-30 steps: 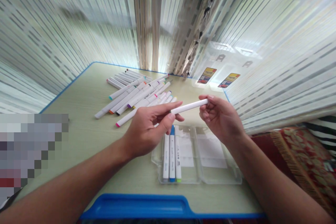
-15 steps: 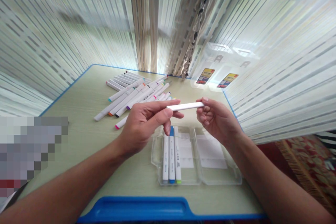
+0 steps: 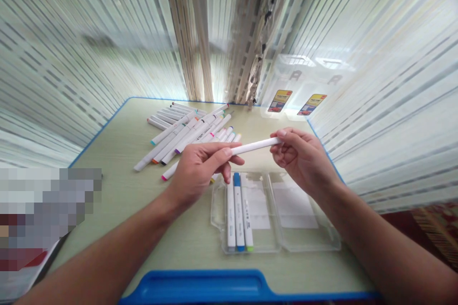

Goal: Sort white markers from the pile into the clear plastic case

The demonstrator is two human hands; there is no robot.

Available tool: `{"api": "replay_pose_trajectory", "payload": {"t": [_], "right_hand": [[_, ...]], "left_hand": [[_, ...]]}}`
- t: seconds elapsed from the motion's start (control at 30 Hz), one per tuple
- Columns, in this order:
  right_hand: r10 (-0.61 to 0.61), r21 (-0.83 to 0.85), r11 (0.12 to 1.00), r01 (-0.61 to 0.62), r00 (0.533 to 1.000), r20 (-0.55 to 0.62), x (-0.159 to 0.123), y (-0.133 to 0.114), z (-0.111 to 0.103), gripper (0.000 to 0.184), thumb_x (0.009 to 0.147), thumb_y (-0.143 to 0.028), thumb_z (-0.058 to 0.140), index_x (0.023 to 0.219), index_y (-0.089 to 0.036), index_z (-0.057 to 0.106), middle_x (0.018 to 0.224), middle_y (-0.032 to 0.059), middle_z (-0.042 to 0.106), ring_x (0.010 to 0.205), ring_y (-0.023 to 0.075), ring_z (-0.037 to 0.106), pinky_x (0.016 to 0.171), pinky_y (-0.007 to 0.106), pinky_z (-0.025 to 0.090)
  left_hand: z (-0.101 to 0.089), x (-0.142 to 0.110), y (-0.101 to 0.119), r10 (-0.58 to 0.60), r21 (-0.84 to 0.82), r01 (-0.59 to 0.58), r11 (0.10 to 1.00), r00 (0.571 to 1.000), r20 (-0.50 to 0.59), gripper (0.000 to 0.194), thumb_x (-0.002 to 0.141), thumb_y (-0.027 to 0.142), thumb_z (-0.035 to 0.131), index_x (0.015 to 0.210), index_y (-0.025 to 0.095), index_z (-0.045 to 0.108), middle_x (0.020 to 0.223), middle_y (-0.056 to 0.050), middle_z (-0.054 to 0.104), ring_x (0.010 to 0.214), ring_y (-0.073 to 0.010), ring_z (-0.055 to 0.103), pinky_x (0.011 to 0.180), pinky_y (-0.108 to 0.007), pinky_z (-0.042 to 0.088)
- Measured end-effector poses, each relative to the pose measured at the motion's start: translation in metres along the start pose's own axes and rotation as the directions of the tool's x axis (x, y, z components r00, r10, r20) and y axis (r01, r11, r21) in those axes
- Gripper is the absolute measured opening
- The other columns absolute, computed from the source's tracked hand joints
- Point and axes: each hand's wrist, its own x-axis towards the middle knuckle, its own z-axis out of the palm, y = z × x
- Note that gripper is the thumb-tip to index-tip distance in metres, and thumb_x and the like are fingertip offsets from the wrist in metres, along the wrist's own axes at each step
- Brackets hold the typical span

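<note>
Between my hands, above the table, is a white marker (image 3: 255, 145), slightly raised at its right end. My left hand (image 3: 200, 164) pinches one end between thumb and fingers. The other end sits in the fingertips of my right hand (image 3: 298, 155); its caps are hidden by the fingers. Below lies an open clear plastic case (image 3: 257, 246) with white paper inserts. Three markers stand side by side in its left half: a grey-ended marker (image 3: 231, 219), a blue marker (image 3: 239, 214) and a green-ended marker (image 3: 247, 219).
A loose pile of white markers (image 3: 186, 136) with coloured ends lies beyond my left hand. Two clear cases with labels (image 3: 280, 101) stand at the back right, against string curtains (image 3: 107, 33). A blue tray edge (image 3: 200, 286) runs along the table's front.
The marker has tilted a little more, its right end higher, with both hands still on it. The whole view has shifted slightly. Nothing has been let go.
</note>
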Motion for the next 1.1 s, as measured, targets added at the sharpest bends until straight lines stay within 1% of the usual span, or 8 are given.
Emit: {"api": "replay_pose_trajectory", "payload": {"t": [0.13,0.3,0.4,0.47,0.57,0.73,0.87,1.1], "right_hand": [[-0.026,-0.028,0.999,0.027,0.999,0.041,-0.001,0.002,0.0,0.013,0.079,-0.024,0.079,0.071,-0.015,0.073,0.057,0.0026,0.069,0.042,0.0062,0.051,0.039,0.017,0.038],[-0.05,-0.054,0.997,0.056,0.993,0.11,-0.003,0.003,0.0,0.018,0.074,-0.024,0.086,0.069,-0.017,0.07,0.051,-0.0028,0.062,0.042,0.0066,0.05,0.039,0.017,0.036],[-0.059,-0.187,0.979,0.084,0.989,0.137,-0.004,0.003,0.0,0.021,0.069,-0.028,0.089,0.074,-0.017,0.073,0.055,-0.0026,0.063,0.043,0.0077,0.051,0.041,0.019,0.038],[-0.083,-0.339,0.932,0.128,0.986,0.144,-0.007,0.002,0.001,0.024,0.066,-0.031,0.091,0.075,-0.016,0.075,0.056,-0.0013,0.064,0.045,0.0089,0.052,0.042,0.02,0.039],[-0.155,-0.529,0.819,0.222,0.973,0.168,-0.011,0.0,0.002,0.027,0.064,-0.034,0.092,0.072,-0.015,0.075,0.058,0.0003,0.066,0.048,0.0098,0.053,0.043,0.021,0.038],[-0.212,-0.658,0.679,0.326,0.945,0.25,-0.016,0.001,0.004,0.026,0.067,-0.035,0.09,0.071,-0.016,0.074,0.061,0.0013,0.069,0.051,0.0112,0.056,0.045,0.021,0.038],[-0.194,-0.692,0.641,0.331,0.943,0.271,-0.017,0.003,0.003,0.028,0.069,-0.039,0.088,0.07,-0.015,0.074,0.061,0.0021,0.07,0.052,0.0119,0.057,0.045,0.021,0.038],[-0.149,-0.714,0.64,0.282,0.958,0.245,-0.017,0.003,0.006,0.034,0.07,-0.046,0.086,0.066,-0.015,0.073,0.06,0.0031,0.069,0.053,0.0123,0.055,0.046,0.022,0.037]], "left_hand": [[-0.002,0.001,0.0,0.008,0.12,-0.006,0.993,1.0,-0.019,0.018,0.084,0.022,0.075,0.1,0.014,0.08,0.076,-0.006,0.078,0.047,-0.007,0.059,0.047,-0.019,0.051],[0.001,0.001,0.003,-0.012,0.181,0.021,0.983,0.999,-0.047,0.022,0.08,0.024,0.079,0.097,0.011,0.078,0.073,-0.004,0.075,0.047,-0.0067,0.059,0.046,-0.017,0.05],[0.002,0.001,0.005,-0.015,0.235,0.025,0.972,0.999,-0.042,0.022,0.079,0.025,0.08,0.096,0.011,0.078,0.071,-0.004,0.074,0.047,-0.007,0.058,0.045,-0.017,0.049],[0.002,0.001,0.006,-0.008,0.27,0.02,0.963,0.999,-0.044,0.02,0.078,0.024,0.08,0.093,0.011,0.078,0.068,-0.003,0.073,0.047,-0.0077,0.058,0.045,-0.018,0.049],[0.002,0.001,0.007,0.006,0.319,0.006,0.948,0.999,-0.037,0.018,0.078,0.025,0.08,0.09,0.011,0.078,0.066,-0.002,0.072,0.048,-0.0083,0.06,0.046,-0.018,0.049],[0.005,-0.001,0.006,0.017,0.368,-0.017,0.93,1.0,0.003,0.015,0.084,0.026,0.074,0.088,0.013,0.078,0.067,-0.003,0.074,0.049,-0.0093,0.062,0.049,-0.018,0.05],[0.007,-0.003,0.005,0.024,0.39,-0.045,0.92,0.998,0.058,0.016,0.088,0.023,0.068,0.092,0.012,0.079,0.071,-0.004,0.075,0.052,-0.0096,0.063,0.051,-0.018,0.051],[0.005,-0.005,0.004,0.043,0.404,-0.079,0.911,0.994,0.096,0.018,0.089,0.022,0.066,0.1,0.013,0.078,0.071,-0.003,0.074,0.056,-0.0101,0.064,0.054,-0.018,0.052]]}}
